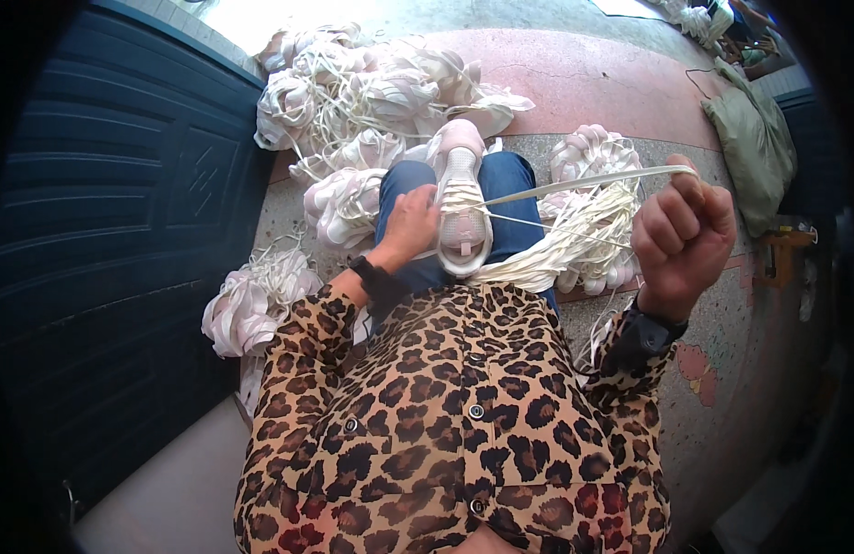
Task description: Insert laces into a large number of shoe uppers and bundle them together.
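A pale pink and white sneaker [460, 166] lies across my lap between my knees, its toe pointing away from me. My left hand [411, 222] grips the shoe's left side by the lacing; its fingertips are slightly blurred. Raised well out to the right, my right hand [683, 235] is closed in a fist around a cream shoelace [584, 184]. The lace runs taut from the shoe's eyelets up to that fist. A bundle of loose cream laces [538, 263] hangs over my right thigh, beside the shoe.
A large heap of similar sneakers [372, 88] lies ahead to the left. Smaller piles sit by my left side [261, 300] and right knee [593, 152]. A dark blue door [150, 185] stands left. A grey-green sack [752, 138] and another person [764, 42] are at right.
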{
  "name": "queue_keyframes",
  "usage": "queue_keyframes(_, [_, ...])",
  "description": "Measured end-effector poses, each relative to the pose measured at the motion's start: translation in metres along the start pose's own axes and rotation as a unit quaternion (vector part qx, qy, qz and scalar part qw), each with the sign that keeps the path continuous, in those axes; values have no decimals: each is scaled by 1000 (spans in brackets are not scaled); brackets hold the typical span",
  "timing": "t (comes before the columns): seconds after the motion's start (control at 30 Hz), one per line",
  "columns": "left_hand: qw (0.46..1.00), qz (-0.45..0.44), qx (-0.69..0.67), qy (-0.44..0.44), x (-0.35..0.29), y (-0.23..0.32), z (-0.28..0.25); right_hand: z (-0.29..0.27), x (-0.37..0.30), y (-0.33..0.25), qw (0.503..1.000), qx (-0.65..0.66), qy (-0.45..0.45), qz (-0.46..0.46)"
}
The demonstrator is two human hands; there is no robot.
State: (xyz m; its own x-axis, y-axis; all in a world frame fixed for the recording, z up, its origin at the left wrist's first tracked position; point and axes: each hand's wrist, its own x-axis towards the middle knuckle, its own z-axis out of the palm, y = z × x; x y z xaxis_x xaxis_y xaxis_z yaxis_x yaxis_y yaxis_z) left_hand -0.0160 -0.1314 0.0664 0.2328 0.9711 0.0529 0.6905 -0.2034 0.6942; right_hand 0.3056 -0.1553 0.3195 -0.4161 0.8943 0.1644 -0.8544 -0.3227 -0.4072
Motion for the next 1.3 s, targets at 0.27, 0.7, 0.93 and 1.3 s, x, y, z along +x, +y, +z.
queue_keyframes(0.27, [960, 12, -152, -235, 66, 4, 2, 29, 67, 58, 985, 46, -90, 137])
queue_keyframes(0.7, [914, 273, -31, -297, 88, -27, 82, 7, 56, 61, 974, -174, 95, 108])
queue_keyframes(0.93, [906, 169, 40, -385, 105, 15, 41, 60, 58, 40, 992, 72, 75, 76])
queue_keyframes(1.3, [912, 115, -178, -352, 43, 87, -72, 33, 102, 50, 994, -80, 11, 73])
